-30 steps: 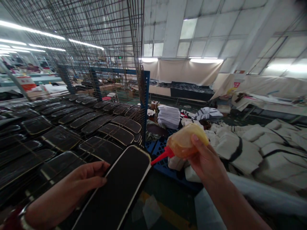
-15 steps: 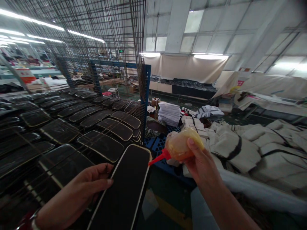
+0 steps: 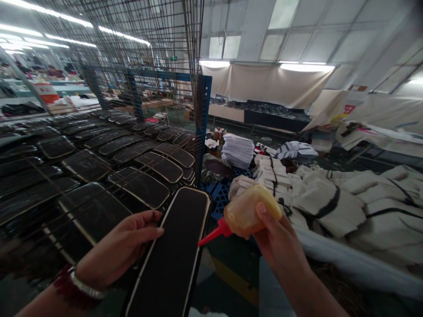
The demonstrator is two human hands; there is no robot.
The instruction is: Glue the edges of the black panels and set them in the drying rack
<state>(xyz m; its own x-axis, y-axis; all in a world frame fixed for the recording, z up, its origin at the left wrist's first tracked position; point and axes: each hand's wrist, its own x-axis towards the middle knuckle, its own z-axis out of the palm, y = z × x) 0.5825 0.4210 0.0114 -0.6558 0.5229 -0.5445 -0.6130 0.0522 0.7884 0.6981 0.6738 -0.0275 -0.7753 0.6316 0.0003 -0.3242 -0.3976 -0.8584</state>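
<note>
My left hand (image 3: 128, 242) pinches the left edge of a long black panel (image 3: 173, 246) with rounded corners and a pale line around its border. The panel slants away from me, and its near end runs out of the picture. In my right hand (image 3: 276, 233) is a squeeze bottle (image 3: 251, 211) of amber liquid, probably glue, tipped on its side. Its red nozzle (image 3: 216, 232) points left and down, with the tip at the panel's right edge. The fingers behind the bottle are hidden.
Many similar black panels (image 3: 139, 187) lie on a wire rack (image 3: 132, 79) with blue posts at the left. Beyond the bottle are a blue plastic pallet (image 3: 220, 193), a stack of white sheets (image 3: 237, 151) and tied bundles of cream fabric (image 3: 317, 198).
The nozzle tip has moved down the panel's right edge toward me. My view has tilted a little, and the left hand keeps its hold on the panel.
</note>
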